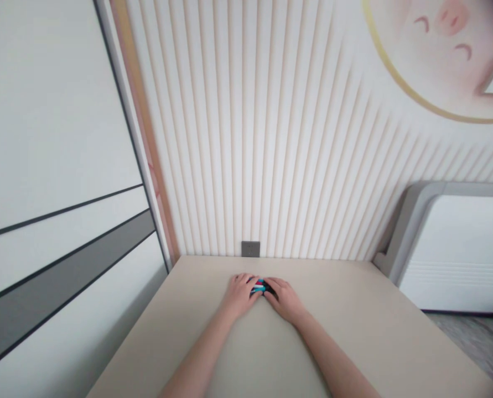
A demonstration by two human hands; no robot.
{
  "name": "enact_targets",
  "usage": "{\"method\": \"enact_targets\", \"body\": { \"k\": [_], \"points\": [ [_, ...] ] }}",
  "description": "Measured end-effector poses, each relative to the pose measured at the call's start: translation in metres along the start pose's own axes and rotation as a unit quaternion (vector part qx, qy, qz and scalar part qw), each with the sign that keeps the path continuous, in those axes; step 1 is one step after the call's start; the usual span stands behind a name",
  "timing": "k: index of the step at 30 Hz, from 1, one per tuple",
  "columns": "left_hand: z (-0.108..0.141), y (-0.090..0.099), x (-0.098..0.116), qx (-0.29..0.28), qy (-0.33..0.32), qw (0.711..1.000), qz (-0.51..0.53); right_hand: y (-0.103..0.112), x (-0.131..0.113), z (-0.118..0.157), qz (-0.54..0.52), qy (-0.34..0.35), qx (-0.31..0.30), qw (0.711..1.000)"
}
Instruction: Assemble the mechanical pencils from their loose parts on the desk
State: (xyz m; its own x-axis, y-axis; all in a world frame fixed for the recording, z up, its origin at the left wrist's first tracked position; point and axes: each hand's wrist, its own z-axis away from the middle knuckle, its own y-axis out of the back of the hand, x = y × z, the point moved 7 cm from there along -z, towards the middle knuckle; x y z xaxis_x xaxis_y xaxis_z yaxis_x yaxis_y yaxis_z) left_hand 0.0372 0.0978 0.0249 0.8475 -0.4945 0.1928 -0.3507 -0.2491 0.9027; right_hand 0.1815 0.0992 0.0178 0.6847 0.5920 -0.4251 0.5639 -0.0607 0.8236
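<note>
Both arms reach forward over the beige tabletop. Between the hands lies a small bundle of slim, pen-like pieces (258,287) in pink, white, teal and black. My left hand (243,294) curls round the bundle's left side, fingers over the top and thumb at the near side. From the right, my right hand (283,297) closes on the dark end in the same way. The palms and fingers cover both ends of the bundle, so the exact kind and number of pieces cannot be made out.
The beige table (180,331) meets a ribbed white wall (254,138) with a dark socket (250,249) just above its far edge. A white cabinet with grey stripes (63,249) stands at left. A grey-and-white headboard (457,249) is at right.
</note>
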Motion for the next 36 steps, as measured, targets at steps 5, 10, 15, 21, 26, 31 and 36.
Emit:
{"method": "enact_targets", "body": {
  "k": [5,10,15,21,26,31,36],
  "points": [
    [0.009,0.0,0.004,0.011,0.009,1.0,-0.007,0.001,0.001,0.007,0.039,-0.01,0.033,0.999],
    [0.023,0.006,0.017,0.028,-0.009,0.999,-0.018,0.005,-0.005,0.018,0.052,-0.018,0.074,0.996],
    [0.038,0.012,0.029,0.039,-0.023,0.999,-0.013,0.005,-0.014,0.025,0.046,-0.001,0.074,0.996],
    [0.046,0.015,0.027,0.034,-0.027,0.999,-0.004,0.001,-0.008,0.035,0.058,-0.023,0.066,0.996],
    [0.049,0.016,0.026,0.029,-0.018,0.999,-0.003,0.006,-0.007,0.044,0.071,-0.036,0.061,0.995],
    [0.053,0.009,0.028,0.014,0.007,1.0,-0.004,0.008,-0.012,0.049,0.082,-0.023,0.058,0.995],
    [0.053,0.009,0.028,0.022,0.028,0.999,-0.007,0.002,-0.023,0.052,0.089,0.017,0.036,0.995]
  ]
}}
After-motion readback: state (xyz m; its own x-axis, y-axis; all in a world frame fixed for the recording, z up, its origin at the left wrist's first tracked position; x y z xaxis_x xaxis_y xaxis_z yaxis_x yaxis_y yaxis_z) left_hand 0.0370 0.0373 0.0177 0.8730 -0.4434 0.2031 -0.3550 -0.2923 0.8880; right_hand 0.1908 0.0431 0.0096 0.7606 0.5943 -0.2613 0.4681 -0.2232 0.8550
